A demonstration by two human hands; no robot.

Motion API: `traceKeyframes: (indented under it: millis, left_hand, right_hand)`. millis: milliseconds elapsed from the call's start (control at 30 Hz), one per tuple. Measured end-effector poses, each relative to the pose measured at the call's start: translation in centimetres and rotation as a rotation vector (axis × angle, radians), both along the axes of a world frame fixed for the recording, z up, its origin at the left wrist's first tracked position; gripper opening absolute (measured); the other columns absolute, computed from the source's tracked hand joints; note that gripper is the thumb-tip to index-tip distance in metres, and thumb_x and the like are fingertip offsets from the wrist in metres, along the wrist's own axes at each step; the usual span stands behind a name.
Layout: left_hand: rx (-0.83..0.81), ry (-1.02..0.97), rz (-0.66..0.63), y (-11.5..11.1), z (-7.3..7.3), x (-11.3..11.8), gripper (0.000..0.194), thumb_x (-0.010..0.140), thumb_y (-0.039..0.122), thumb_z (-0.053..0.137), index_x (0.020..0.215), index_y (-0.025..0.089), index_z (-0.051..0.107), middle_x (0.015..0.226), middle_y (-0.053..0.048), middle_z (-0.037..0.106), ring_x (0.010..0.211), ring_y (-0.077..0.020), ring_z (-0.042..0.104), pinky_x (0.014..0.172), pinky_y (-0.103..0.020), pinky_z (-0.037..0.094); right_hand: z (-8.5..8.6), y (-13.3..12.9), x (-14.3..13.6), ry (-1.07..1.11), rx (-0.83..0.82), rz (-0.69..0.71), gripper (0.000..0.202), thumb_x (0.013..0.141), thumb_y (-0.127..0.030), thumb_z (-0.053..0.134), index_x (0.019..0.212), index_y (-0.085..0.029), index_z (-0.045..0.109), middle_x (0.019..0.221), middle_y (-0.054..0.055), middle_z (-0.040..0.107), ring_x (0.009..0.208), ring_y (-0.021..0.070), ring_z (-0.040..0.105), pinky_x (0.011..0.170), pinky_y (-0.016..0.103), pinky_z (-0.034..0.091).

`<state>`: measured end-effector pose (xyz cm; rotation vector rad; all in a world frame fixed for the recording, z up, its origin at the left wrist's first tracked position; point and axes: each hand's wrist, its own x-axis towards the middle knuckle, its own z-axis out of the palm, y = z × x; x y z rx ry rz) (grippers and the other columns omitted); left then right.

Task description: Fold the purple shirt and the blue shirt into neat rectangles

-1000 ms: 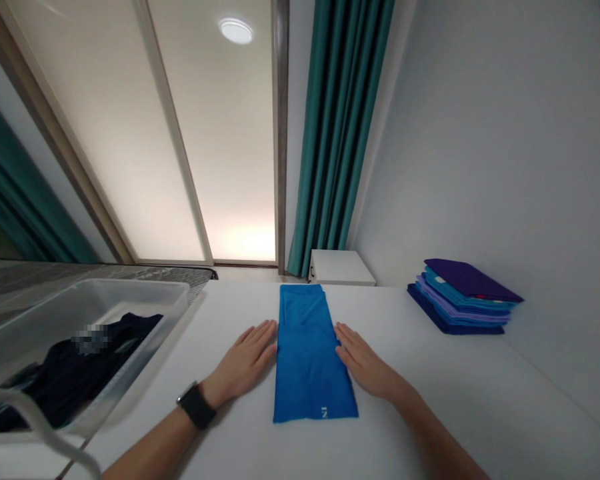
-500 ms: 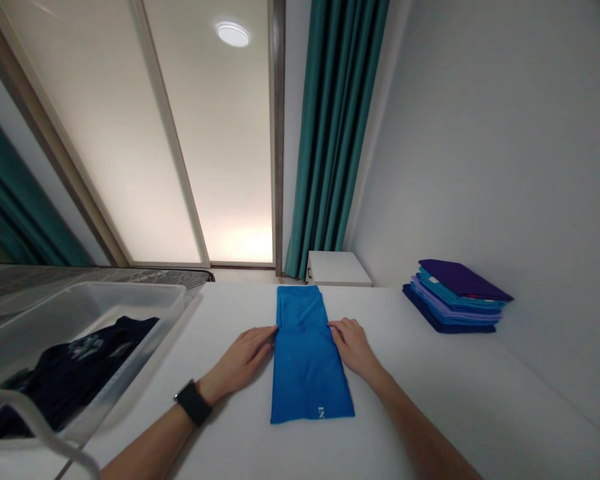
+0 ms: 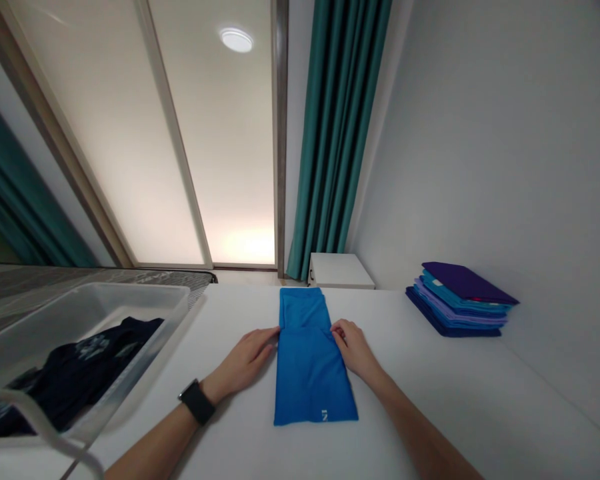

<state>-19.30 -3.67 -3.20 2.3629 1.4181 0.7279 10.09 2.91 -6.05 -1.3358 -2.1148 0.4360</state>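
Observation:
A folded blue garment point(image 3: 314, 377) lies lengthwise on the white table point(image 3: 240, 440), with white letters near its close edge and a shorter folded layer at its far end. My left hand point(image 3: 247, 357), a black watch on its wrist, rests on the table with fingers stretched out and fingertips touching the garment's left edge. The thumb sits apart from the fingers. On the opposite side, my right hand point(image 3: 353, 347) has its thumb and curled fingers pinched at the garment's right edge, by the fold line.
A translucent plastic bin point(image 3: 177, 308) at left holds dark navy clothing point(image 3: 93, 367). A pale curved bar point(image 3: 40, 427) crosses the lower left corner. At right, by the wall, stands a stack of folded clothes point(image 3: 460, 300). A white cabinet point(image 3: 340, 270) sits beyond the table.
My right fingers have curled in more at the garment's right edge. My left hand stays at the left edge. The whole view has shifted slightly.

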Motion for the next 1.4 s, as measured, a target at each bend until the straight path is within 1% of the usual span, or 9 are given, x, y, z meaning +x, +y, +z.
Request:
traceKeyframes:
  millis: [267, 467, 633, 733, 833, 967, 1067, 1233, 1400]
  left_hand:
    - [0.039, 0.069, -0.008, -0.2, -0.1, 0.2, 0.044, 0.100, 0.035, 0.034, 0.142, 0.025, 0.045, 0.137, -0.005, 0.058, 0.123, -0.0222, 0.055, 0.107, -0.041, 0.043]
    - [0.101, 0.131, 0.033, -1.3, 0.3, 2.1, 0.052, 0.100, 0.041, 0.034, 0.147, 0.020, 0.038, 0.151, -0.009, 0.041, 0.136, -0.0250, 0.041, 0.114, -0.045, 0.035]
    - [0.109, 0.181, -0.036, -3.0, 0.3, 4.7, 0.058, 0.099, 0.047, 0.037, 0.152, 0.024, 0.026, 0.157, -0.007, 0.028, 0.144, -0.0246, 0.027, 0.117, -0.048, 0.026]
    - [0.097, 0.191, -0.048, -3.3, 0.0, 5.0, 0.059, 0.099, 0.049, 0.037, 0.152, 0.025, 0.027, 0.157, -0.007, 0.028, 0.145, -0.0248, 0.025, 0.117, -0.050, 0.025]
    - [0.049, 0.166, -0.020, -2.6, -0.3, 4.1, 0.056, 0.100, 0.048, 0.034, 0.150, 0.023, 0.032, 0.156, -0.008, 0.031, 0.143, -0.0239, 0.029, 0.117, -0.048, 0.027]
    - [0.022, 0.037, 0.117, -0.7, -0.6, 1.8, 0.052, 0.099, 0.043, 0.033, 0.141, 0.016, 0.046, 0.146, -0.011, 0.047, 0.135, -0.0245, 0.043, 0.114, -0.044, 0.033]
    - [0.003, -0.076, 0.184, 0.4, -0.4, 0.1, 0.046, 0.096, 0.037, 0.037, 0.134, 0.017, 0.054, 0.125, -0.010, 0.066, 0.115, -0.0244, 0.060, 0.104, -0.043, 0.044]
    - [-0.033, -0.158, 0.200, 0.6, 0.1, -0.7, 0.043, 0.093, 0.032, 0.038, 0.129, 0.019, 0.058, 0.111, -0.007, 0.072, 0.106, -0.0228, 0.064, 0.099, -0.040, 0.046]
    - [-0.021, -0.128, 0.169, 0.5, -0.1, -0.6, 0.040, 0.092, 0.029, 0.041, 0.126, 0.019, 0.060, 0.111, -0.007, 0.072, 0.106, -0.0236, 0.064, 0.100, -0.041, 0.046]
  right_hand:
    - [-0.3, 0.3, 0.3, -0.075, 0.027, -0.003, 0.022, 0.088, -0.020, 0.042, 0.098, -0.021, 0.061, 0.092, 0.005, 0.065, 0.090, 0.0210, 0.058, 0.084, 0.035, 0.044]
    - [1.8, -2.2, -0.4, -0.084, 0.120, -0.006, 0.038, 0.095, -0.020, 0.028, 0.113, -0.019, 0.062, 0.109, 0.012, 0.062, 0.104, 0.0239, 0.056, 0.094, 0.040, 0.044]
    - [3.3, -6.3, -2.7, -0.267, 0.167, 0.121, 0.045, 0.098, -0.035, 0.034, 0.137, -0.020, 0.051, 0.144, 0.011, 0.047, 0.135, 0.0266, 0.037, 0.116, 0.050, 0.022]
    - [2.9, -7.5, -3.6, -0.356, 0.099, 0.137, 0.055, 0.098, -0.045, 0.034, 0.145, -0.017, 0.041, 0.155, 0.011, 0.031, 0.144, 0.0284, 0.022, 0.118, 0.051, 0.013]
    - [2.0, -7.3, -3.5, -0.361, 0.004, 0.130, 0.060, 0.098, -0.051, 0.032, 0.147, -0.017, 0.038, 0.158, 0.011, 0.025, 0.145, 0.0286, 0.018, 0.118, 0.049, 0.013]
    - [0.8, -4.6, -1.9, -0.218, -0.025, 0.049, 0.054, 0.100, -0.042, 0.028, 0.144, -0.014, 0.043, 0.148, 0.012, 0.043, 0.137, 0.0239, 0.036, 0.114, 0.040, 0.025]
    - [0.3, -2.0, -0.2, -0.128, -0.012, -0.062, 0.046, 0.098, -0.029, 0.028, 0.129, -0.013, 0.057, 0.123, 0.014, 0.062, 0.116, 0.0232, 0.053, 0.103, 0.036, 0.037]
    - [0.7, 0.2, 1.1, -0.180, 0.013, -0.083, 0.038, 0.095, -0.021, 0.031, 0.116, -0.017, 0.062, 0.111, 0.010, 0.066, 0.103, 0.0223, 0.056, 0.092, 0.034, 0.037]
    - [2.1, 0.5, -0.3, -0.305, -0.087, -0.060, 0.027, 0.097, -0.030, 0.038, 0.097, -0.020, 0.063, 0.095, 0.005, 0.068, 0.093, 0.0212, 0.057, 0.080, 0.031, 0.035]
